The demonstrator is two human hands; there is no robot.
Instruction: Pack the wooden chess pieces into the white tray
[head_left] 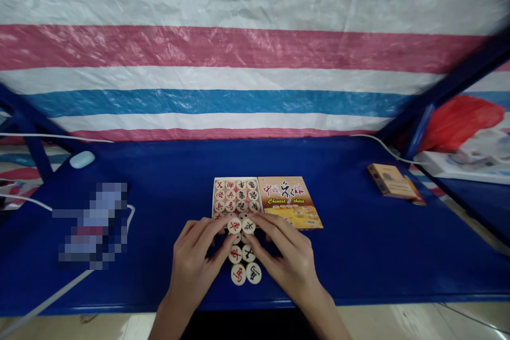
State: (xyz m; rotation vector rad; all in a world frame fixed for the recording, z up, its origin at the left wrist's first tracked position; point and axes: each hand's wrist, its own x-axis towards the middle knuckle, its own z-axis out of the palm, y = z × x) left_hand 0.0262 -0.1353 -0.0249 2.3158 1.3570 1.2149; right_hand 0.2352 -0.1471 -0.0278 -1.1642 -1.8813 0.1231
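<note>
My left hand (pixel 199 255) pinches a round chess piece with a red character (pixel 235 225) between thumb and fingers. Beside it, my right hand (pixel 285 255) grips a piece with a black character (pixel 248 226). Both pieces are at the front edge of an open box (pixel 213 196), which holds rows of red and black pieces. Between my hands, more pieces stand in two columns on the blue table, red ones (pixel 238 274) on the left and black ones (pixel 253 273) on the right. The box's printed lid (pixel 290 202) lies against its right side. My fingers partly cover the box's front row.
On the blue table (pixel 342 180), a small cardboard box (pixel 392 181) lies at the right and a white mouse (pixel 82 159) at the back left. A blurred-out object (pixel 95 223) and white cables are on the left. A striped sheet (pixel 239 48) hangs behind.
</note>
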